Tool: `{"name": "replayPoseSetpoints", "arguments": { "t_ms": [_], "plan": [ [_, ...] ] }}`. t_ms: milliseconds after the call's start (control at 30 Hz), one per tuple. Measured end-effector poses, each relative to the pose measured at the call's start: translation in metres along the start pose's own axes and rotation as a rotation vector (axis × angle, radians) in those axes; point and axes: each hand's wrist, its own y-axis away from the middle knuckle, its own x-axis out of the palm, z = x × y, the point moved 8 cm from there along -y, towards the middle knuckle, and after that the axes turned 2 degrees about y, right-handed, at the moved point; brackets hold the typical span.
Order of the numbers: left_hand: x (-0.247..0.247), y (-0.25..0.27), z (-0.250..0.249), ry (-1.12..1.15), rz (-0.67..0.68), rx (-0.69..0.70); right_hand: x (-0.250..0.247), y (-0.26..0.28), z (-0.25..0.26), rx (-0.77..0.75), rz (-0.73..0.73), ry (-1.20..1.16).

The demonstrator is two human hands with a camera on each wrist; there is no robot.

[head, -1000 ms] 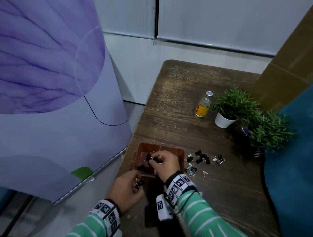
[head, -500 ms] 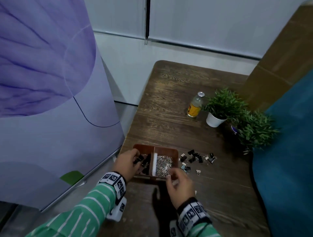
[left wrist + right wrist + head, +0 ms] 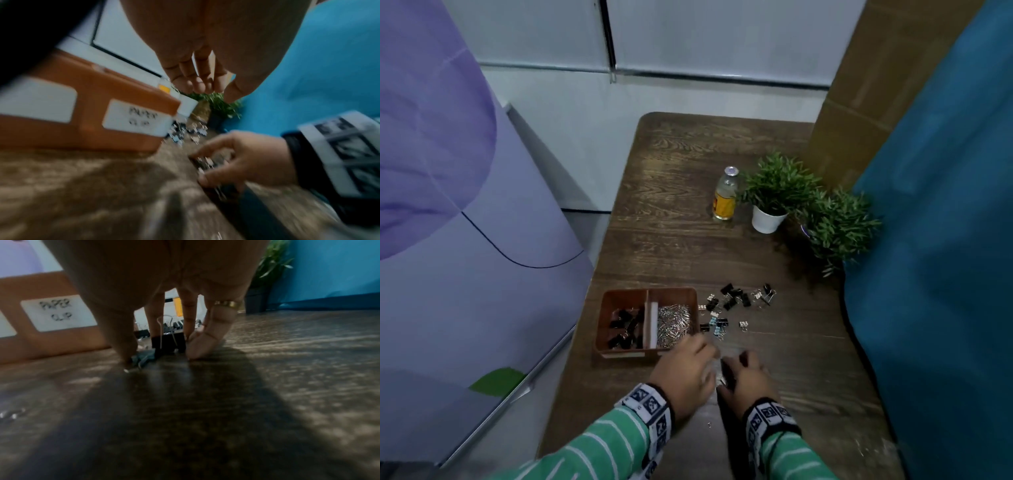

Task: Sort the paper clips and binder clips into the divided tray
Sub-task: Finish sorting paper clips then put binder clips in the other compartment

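The brown divided tray (image 3: 599, 329) stands at the table's left edge, with black binder clips (image 3: 625, 325) in its left half and silver paper clips (image 3: 674, 323) in its right half, labelled "PAPER CLIP" (image 3: 58, 312). More binder clips (image 3: 736, 301) lie loose on the table to its right. My right hand (image 3: 162, 353) is down on the table in front of the tray, fingers curled round a black binder clip (image 3: 168, 342) and a blue clip (image 3: 144, 358). My left hand (image 3: 705, 349) hovers beside it, fingers loosely bent (image 3: 197, 84), nothing seen in it.
A small bottle (image 3: 726, 195) and two potted plants (image 3: 777, 192) stand at the back right of the wooden table (image 3: 671, 246). A blue cloth (image 3: 945, 274) hangs along the right side. A purple panel (image 3: 448, 205) borders the left.
My left hand has left the tray's binder-clip half and moved right, next to my right hand. My right hand has stayed on the table in front of the tray.
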Motion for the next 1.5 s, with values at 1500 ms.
{"name": "replayPoseSetpoints", "arguments": {
  "t_ms": [1500],
  "plan": [
    [0.082, 0.059, 0.084, -0.168, 0.304, -0.154, -0.002, 0.030, -0.012, 0.009, -0.046, -0.345]
  ]
}}
